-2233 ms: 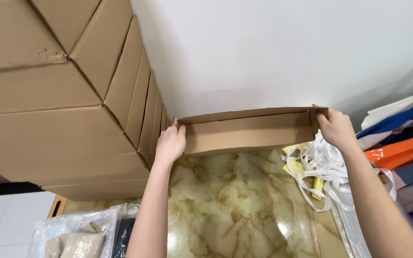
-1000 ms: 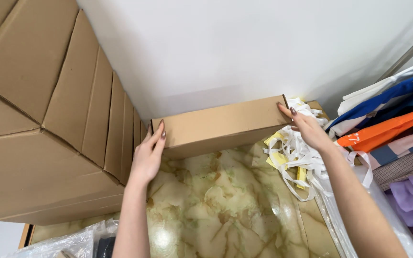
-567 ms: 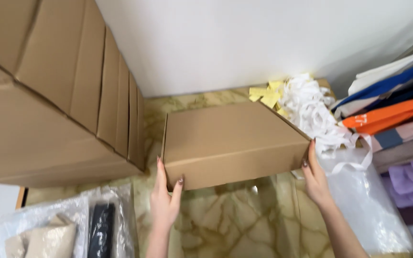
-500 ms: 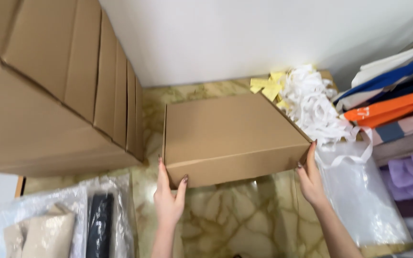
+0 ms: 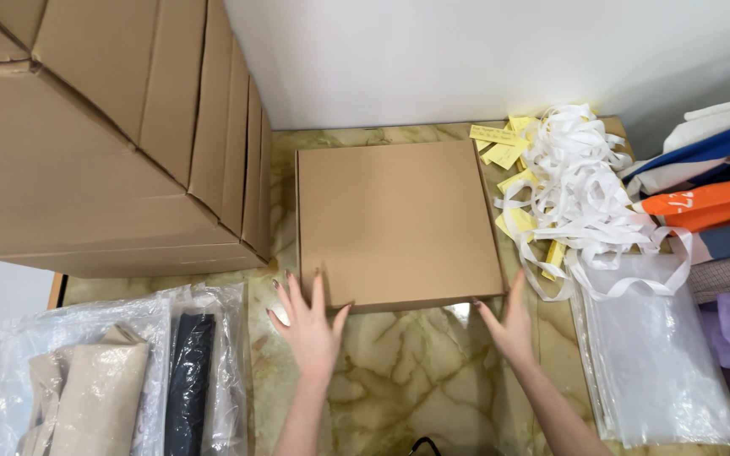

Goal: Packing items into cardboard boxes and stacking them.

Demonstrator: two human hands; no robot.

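A flat, closed brown cardboard box (image 5: 394, 219) lies on the marbled tabletop (image 5: 407, 371) against the white wall. My left hand (image 5: 307, 321) rests at the box's near left corner, fingers spread, fingertips touching the lid's front edge. At the near right corner my right hand (image 5: 509, 325) has its fingers spread against the front edge. Neither hand grips anything.
A tall stack of flat cardboard (image 5: 95, 135) leans at the left, close to the box. Plastic-bagged beige and black garments (image 5: 120, 380) lie front left. White ribbons with yellow tags (image 5: 568, 186), clear bags (image 5: 661, 355) and folded coloured fabrics (image 5: 711, 203) crowd the right.
The box was held up on edge by the wall, then tipped down and laid flat on the table. My hands slid from its sides to its near corners.
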